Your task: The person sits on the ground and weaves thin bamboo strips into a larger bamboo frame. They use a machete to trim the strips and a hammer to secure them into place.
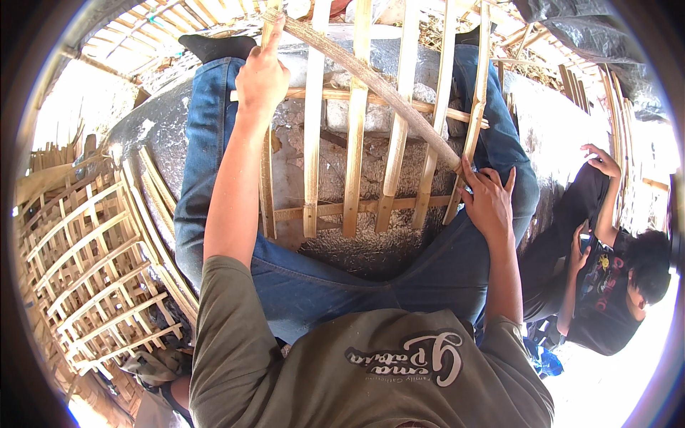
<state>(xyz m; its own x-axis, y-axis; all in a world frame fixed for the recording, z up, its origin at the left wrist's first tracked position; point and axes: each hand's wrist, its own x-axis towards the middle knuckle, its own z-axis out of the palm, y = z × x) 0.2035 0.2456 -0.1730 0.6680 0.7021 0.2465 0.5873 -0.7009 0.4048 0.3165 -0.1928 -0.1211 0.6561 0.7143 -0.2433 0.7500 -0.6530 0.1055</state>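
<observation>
1. Head view: your left hand [262, 80], index extended, touches the diagonal bamboo strip [378, 87] at its far end.
2. Your right hand [491, 200] meets its near end (cannot tell if either grasps).
3. It crosses your slatted bamboo frame [354, 164].

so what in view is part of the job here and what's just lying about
Seemingly in use:
- slatted frame
- diagonal strip across it, with the left hand at its upper end and the right hand by its lower end

Apparently lying about:
- lattice panels at left
- blue crumpled item, lower right
</observation>
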